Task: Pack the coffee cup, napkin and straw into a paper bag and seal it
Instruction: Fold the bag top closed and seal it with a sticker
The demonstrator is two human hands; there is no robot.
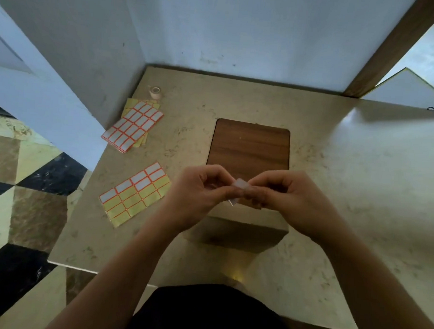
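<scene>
A brown paper bag (235, 230) stands on the counter right under my hands, its top folded down; whatever is inside is hidden. My left hand (197, 188) and my right hand (285, 193) meet above the bag's top, and both pinch one small white sticker label (240, 187) between thumb and fingers. No cup, napkin or straw shows. A half-used sheet of red-edged labels (134, 194) lies to the left of my left hand.
A wooden board (249, 143) lies beyond the bag. A stack of label sheets (133, 126) and a small tape roll (155, 92) sit at the back left. The beige counter (360, 197) ends at walls behind and drops to tiled floor (21, 179) on the left.
</scene>
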